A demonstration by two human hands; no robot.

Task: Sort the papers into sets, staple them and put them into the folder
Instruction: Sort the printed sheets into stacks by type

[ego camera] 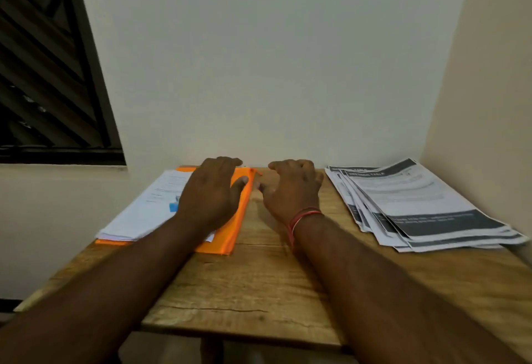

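The wooden table (259,291) stands in a corner, its far edge against the pale wall (273,61). The orange folder (230,234) lies flat on the left half of the table, long side running away from the person. A stack of white sheets (144,211) rests on the folder and covers most of its left part; the top sheet bears a small blue mark (173,206). The left hand (208,191) lies palm down over the folder's right part, fingers extended and close together, thumb spread toward the folder's right edge; it grasps nothing. A small orange tab (256,172) projects from the folder's far right corner. The right hand (290,188) is positioned just beside the folder's right edge, over bare table, with fingers loosely curled downward; no item is visible in its grasp. A red thread band (302,218) circles the right wrist. The two hands are near each other but apart. A fanned pile of printed papers (417,205), each with dark header and footer bands, lies at the table's far right, well apart from the folder. A dark slatted window (43,75) occupies the upper left.
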